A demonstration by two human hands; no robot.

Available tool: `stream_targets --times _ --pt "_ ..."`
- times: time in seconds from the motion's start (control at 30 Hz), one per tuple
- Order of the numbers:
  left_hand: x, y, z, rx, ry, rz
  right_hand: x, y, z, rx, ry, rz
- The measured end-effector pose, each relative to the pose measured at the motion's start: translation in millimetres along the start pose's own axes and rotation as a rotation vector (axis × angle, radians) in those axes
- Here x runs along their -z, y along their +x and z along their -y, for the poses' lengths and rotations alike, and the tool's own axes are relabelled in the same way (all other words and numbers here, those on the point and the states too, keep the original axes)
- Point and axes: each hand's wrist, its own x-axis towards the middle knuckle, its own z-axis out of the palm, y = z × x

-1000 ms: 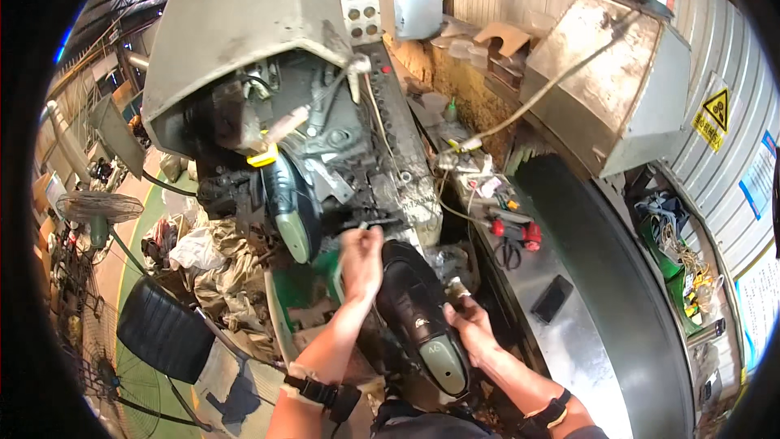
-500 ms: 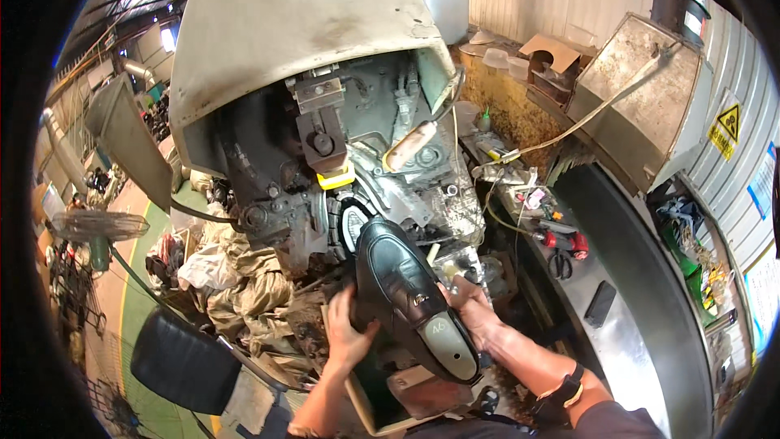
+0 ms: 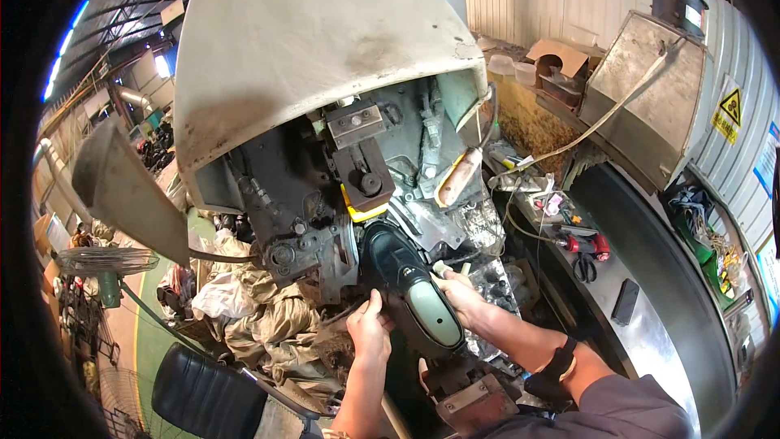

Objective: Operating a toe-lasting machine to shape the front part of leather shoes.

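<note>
A black leather shoe (image 3: 396, 254) on a pale green last (image 3: 435, 313) is tilted with its toe into the machine (image 3: 365, 172), just under a yellow-edged block (image 3: 366, 208). My right hand (image 3: 460, 296) is closed on the shoe's right side near the heel. Left of the heel is my left hand (image 3: 370, 330), thumb raised and fingers loosely bent, holding nothing that I can see. Whether its fingertips touch the shoe, I cannot tell. The toe's tip is hidden under the block.
A large beige hood (image 3: 325, 28) overhangs the machine. Cloth sacks (image 3: 272, 309) and a black chair (image 3: 207, 390) are at left. On the right, a metal bench (image 3: 609, 349) bears scissors (image 3: 584, 267), a red tool (image 3: 589, 245) and a black block (image 3: 625, 302) beside a dark belt (image 3: 658, 268).
The shoe has moved farther into the machine, its toe now under the yellow-edged block. My left hand has shifted right, its fingers more bent. The whole view has shifted slightly.
</note>
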Motion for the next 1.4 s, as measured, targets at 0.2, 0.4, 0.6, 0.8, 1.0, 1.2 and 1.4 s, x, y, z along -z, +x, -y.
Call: stream_targets --times 0.2,0.4,0.6,0.8,1.0,1.2,1.4 --pt "23 26 -8 0.290 -0.315 0.060 -36 -11 39 -0.038 -0.219 0.039" --pt "8 33 56 -0.104 -0.229 -0.024 30 35 -11 0.130 -0.092 0.207" --pt "-31 39 70 -0.145 -0.258 -0.488 37 44 -18 0.195 -0.056 0.232" --pt "-24 42 81 -0.221 -0.158 -0.545 37 44 -27 0.218 -0.072 0.171" --pt "-19 50 86 -0.262 -0.185 -0.536 37 51 -33 0.291 -0.053 0.182" --pt "2 61 104 -0.361 -0.129 -0.466 36 49 -35 0.266 -0.026 0.120" --pt "-19 43 69 -0.003 -0.472 -0.260 37 38 -17 0.037 0.089 0.210"
